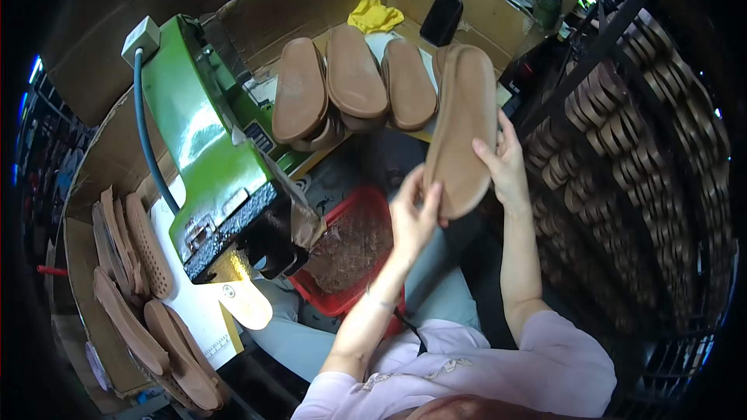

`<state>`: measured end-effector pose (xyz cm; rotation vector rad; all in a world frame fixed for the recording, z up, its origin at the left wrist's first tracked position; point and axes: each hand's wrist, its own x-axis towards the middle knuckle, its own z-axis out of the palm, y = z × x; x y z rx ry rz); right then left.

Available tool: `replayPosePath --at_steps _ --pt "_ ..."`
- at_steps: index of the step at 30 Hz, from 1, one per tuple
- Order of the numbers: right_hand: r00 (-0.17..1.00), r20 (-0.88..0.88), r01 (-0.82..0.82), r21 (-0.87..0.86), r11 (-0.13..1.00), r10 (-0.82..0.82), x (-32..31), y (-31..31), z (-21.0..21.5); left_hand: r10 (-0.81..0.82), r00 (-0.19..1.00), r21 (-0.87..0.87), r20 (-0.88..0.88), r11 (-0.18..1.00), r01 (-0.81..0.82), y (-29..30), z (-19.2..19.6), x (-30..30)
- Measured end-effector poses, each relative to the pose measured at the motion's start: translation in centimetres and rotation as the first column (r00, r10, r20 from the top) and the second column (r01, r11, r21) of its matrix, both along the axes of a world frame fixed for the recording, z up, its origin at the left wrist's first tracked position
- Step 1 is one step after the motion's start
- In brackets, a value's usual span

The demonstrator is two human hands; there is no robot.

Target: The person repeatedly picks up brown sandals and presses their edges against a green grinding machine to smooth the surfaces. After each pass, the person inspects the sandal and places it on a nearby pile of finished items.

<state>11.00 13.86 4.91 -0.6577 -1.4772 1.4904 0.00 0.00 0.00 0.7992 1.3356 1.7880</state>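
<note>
Steadying the tan footbed point(464, 128) at one o'clock, the left hand point(412, 218) pinched its near end and the right hand point(504, 167) clasped its right edge, seemingly to balance it face-up, while similar footbeds point(356, 74) sat at twelve o'clock, apparently for easy reach.

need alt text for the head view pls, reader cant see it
A person's left grip and right grip hold up a tan, foot-shaped shoe sole. Similar tan soles lie in a row beside it, right of a glossy green metal machine; a red plastic basket below holds brown scraps.
</note>
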Motion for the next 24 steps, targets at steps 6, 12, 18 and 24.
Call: replayPosePath --at_steps 6,12,18,24 --pt "0.999 -0.01 -0.05 -0.002 0.999 0.05 -0.1 6.1 -0.9 0.049 0.992 0.083 -0.116 0.996 -0.04 0.2 0.5 -3.1" --pt "0.93 0.229 -0.277 -0.077 0.958 0.287 1.7 12.3 3.7 -0.149 0.957 0.219 0.248 0.971 0.094 -4.6 -1.5 -4.3" --pt "0.93 -0.273 0.203 -0.176 0.963 -0.245 -1.4 13.6 2.8 0.165 0.894 -0.336 -0.416 0.886 -0.319 -16.0 -3.8 -6.7" --pt "0.99 -0.034 0.126 -0.168 0.978 -0.134 -11.6 9.5 -4.0 0.312 -0.454 0.506 -0.835 0.11 -0.855 -36.6 3.0 -21.6"
